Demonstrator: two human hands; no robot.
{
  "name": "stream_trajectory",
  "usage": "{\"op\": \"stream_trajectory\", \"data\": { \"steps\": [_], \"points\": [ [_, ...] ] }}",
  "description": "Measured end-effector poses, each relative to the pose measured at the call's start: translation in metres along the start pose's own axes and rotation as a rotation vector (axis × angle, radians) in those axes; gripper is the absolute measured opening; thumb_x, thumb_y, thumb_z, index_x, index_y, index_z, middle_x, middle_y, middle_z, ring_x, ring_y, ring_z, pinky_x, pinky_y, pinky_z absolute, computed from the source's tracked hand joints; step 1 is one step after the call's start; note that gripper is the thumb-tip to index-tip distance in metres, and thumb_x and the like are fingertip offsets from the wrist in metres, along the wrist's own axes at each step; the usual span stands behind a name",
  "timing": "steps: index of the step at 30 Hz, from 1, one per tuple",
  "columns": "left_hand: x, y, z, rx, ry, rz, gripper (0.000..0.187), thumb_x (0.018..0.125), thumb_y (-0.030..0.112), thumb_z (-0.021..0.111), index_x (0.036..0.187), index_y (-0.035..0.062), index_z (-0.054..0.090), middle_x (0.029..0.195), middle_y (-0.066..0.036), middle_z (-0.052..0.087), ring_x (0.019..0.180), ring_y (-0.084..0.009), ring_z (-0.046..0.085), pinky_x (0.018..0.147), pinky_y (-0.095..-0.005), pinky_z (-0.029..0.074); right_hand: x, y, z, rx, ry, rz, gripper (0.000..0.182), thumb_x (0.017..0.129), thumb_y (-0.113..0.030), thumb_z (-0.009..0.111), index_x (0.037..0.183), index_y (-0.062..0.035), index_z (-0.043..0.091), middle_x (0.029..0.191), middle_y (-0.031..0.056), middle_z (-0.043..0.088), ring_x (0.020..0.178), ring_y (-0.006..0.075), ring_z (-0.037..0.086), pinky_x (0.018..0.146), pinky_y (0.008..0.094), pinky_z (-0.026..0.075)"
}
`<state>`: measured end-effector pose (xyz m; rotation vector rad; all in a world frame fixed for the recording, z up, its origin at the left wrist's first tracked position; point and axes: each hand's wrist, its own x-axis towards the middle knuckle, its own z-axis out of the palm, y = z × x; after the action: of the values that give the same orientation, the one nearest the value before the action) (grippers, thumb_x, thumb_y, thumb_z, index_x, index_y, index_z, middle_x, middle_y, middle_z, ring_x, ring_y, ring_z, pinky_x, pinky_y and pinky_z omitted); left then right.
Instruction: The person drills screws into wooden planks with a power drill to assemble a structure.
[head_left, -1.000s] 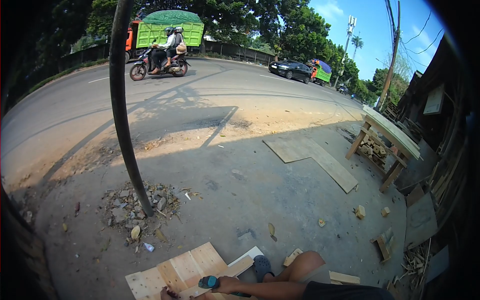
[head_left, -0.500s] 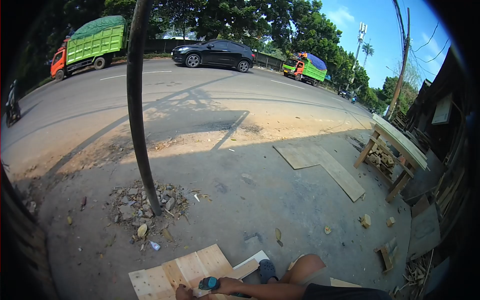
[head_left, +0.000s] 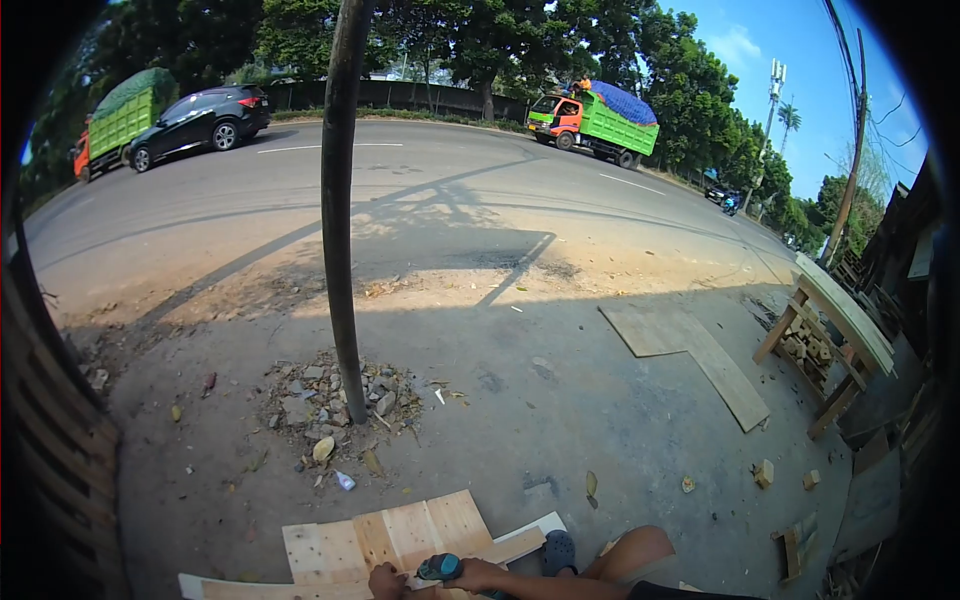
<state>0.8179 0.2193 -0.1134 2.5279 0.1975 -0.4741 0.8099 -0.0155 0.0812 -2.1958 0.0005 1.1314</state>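
Note:
My right hand [head_left: 476, 575] is closed round a teal and black power drill [head_left: 438, 567] at the bottom of the view. Just left of the drill's front end, my left hand [head_left: 385, 581] is low over the wood with its fingers curled; what is in them, if anything, is too small to make out. Beneath and beyond both hands lies a panel of pale wooden planks [head_left: 325, 553] set side by side. A narrow wooden strip [head_left: 515, 546] sticks out to the right of the panel, beside a grey clog [head_left: 559, 552] on my foot.
A metal pole [head_left: 340, 220] rises from a rubble heap [head_left: 300, 395] ahead. An L-shaped plywood sheet [head_left: 690, 355] lies on the ground to the right, near a wooden workbench [head_left: 830, 345]. Small wood blocks [head_left: 764, 474] lie nearby. A slatted wooden structure [head_left: 60, 480] borders the left; trucks and a car are on the road.
My view has shifted left and slightly up, so the ground things appear farther right and lower. On the road, the black car has moved left. My hands stay together at the drill.

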Motion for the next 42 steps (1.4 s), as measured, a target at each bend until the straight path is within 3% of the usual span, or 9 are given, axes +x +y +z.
{"op": "stream_trajectory", "data": {
  "steps": [8, 19, 22, 25, 28, 31, 33, 36, 42],
  "points": [
    [0.000, -0.001, -0.002, 0.022, -0.070, 0.026, 0.057, 0.065, 0.049, 0.084, 0.102, 0.0085, 0.070, 0.103, -0.015, 0.065, 0.098, -0.0314, 0.065, 0.085, -0.0414, 0.053, 0.011, -0.003, -0.004, -0.171, -0.029, 0.051, 0.066, 0.076, -0.067, 0.064, 0.100, -0.0062, 0.071, 0.077, 0.0123, 0.071, 0.068, 0.0261, 0.069, 0.068, 0.0389, 0.054],
    [-0.009, 0.010, -0.011, -0.001, -0.096, 0.002, 0.050, 0.069, 0.044, 0.082, 0.103, 0.0087, 0.069, 0.101, -0.013, 0.067, 0.098, -0.0307, 0.065, 0.084, -0.0426, 0.053, 0.022, 0.009, 0.017, -0.349, 0.117, 0.042, 0.071, 0.075, -0.073, 0.061, 0.104, -0.0087, 0.072, 0.091, 0.0112, 0.073, 0.095, 0.0294, 0.070, 0.081, 0.0415, 0.053],
    [0.002, -0.004, 0.001, -0.202, -0.055, -0.037, 0.047, 0.071, 0.042, 0.080, 0.103, 0.0091, 0.069, 0.103, -0.014, 0.068, 0.099, -0.0308, 0.066, 0.086, -0.0424, 0.053, 0.013, -0.009, 0.003, -0.333, -0.033, 0.164, 0.073, 0.074, -0.074, 0.060, 0.103, -0.0078, 0.072, 0.092, 0.0110, 0.074, 0.095, 0.0311, 0.069, 0.083, 0.0441, 0.052],
    [0.008, -0.023, -0.011, -0.390, 0.044, -0.223, 0.042, 0.074, 0.039, 0.078, 0.103, 0.0096, 0.069, 0.105, -0.015, 0.069, 0.101, -0.0309, 0.066, 0.087, -0.0417, 0.052, -0.003, -0.032, -0.004, -0.333, -0.042, 0.245, 0.067, 0.074, -0.068, 0.067, 0.101, -0.0074, 0.072, 0.088, 0.0105, 0.074, 0.091, 0.0303, 0.070, 0.082, 0.0432, 0.053],
    [0.013, -0.044, -0.050, -0.285, 0.180, -0.361, 0.042, 0.077, 0.040, 0.077, 0.104, 0.0094, 0.068, 0.107, -0.014, 0.069, 0.101, -0.0308, 0.066, 0.088, -0.0410, 0.052, -0.021, -0.017, 0.013, -0.051, 0.189, -0.048, 0.039, 0.082, -0.032, 0.069, 0.108, -0.0036, 0.068, 0.091, 0.0129, 0.069, 0.078, 0.0244, 0.065, 0.068, 0.0370, 0.052],
    [0.010, -0.070, -0.091, -0.151, 0.139, -0.601, 0.050, 0.077, 0.046, 0.077, 0.109, 0.0094, 0.067, 0.111, -0.012, 0.069, 0.106, -0.0286, 0.066, 0.091, -0.0416, 0.051, -0.019, -0.019, 0.012, -0.125, 0.118, 0.016, 0.051, 0.081, -0.037, 0.069, 0.122, -0.0074, 0.066, 0.110, 0.0139, 0.071, 0.092, 0.0246, 0.068, 0.076, 0.0367, 0.054],
    [0.008, -0.092, -0.105, -0.067, 0.055, -0.685, 0.056, 0.074, 0.051, 0.078, 0.111, 0.0102, 0.067, 0.114, -0.010, 0.069, 0.109, -0.0277, 0.065, 0.093, -0.0440, 0.050, -0.013, -0.015, 0.017, -0.196, 0.147, 0.014, 0.049, 0.080, -0.036, 0.070, 0.120, -0.0068, 0.067, 0.107, 0.0137, 0.071, 0.093, 0.0251, 0.068, 0.078, 0.0369, 0.054],
    [0.000, -0.112, -0.113, 0.085, -0.065, -0.695, 0.078, 0.065, 0.064, 0.080, 0.117, 0.0088, 0.063, 0.116, -0.012, 0.068, 0.111, -0.0283, 0.064, 0.096, -0.0474, 0.046, -0.015, -0.022, 0.015, -0.182, 0.126, 0.045, 0.048, 0.080, -0.033, 0.071, 0.119, -0.0058, 0.067, 0.107, 0.0138, 0.071, 0.096, 0.0253, 0.067, 0.079, 0.0370, 0.053],
    [-0.014, -0.098, -0.120, 0.178, -0.179, -0.675, 0.101, 0.060, 0.070, 0.080, 0.133, 0.0082, 0.047, 0.122, -0.010, 0.066, 0.115, -0.0264, 0.063, 0.106, -0.0491, 0.036, -0.029, -0.033, 0.005, 0.038, 0.110, 0.057, 0.048, 0.081, -0.027, 0.073, 0.120, -0.0012, 0.065, 0.109, 0.0148, 0.070, 0.096, 0.0240, 0.066, 0.079, 0.0363, 0.052]
  ]
}}
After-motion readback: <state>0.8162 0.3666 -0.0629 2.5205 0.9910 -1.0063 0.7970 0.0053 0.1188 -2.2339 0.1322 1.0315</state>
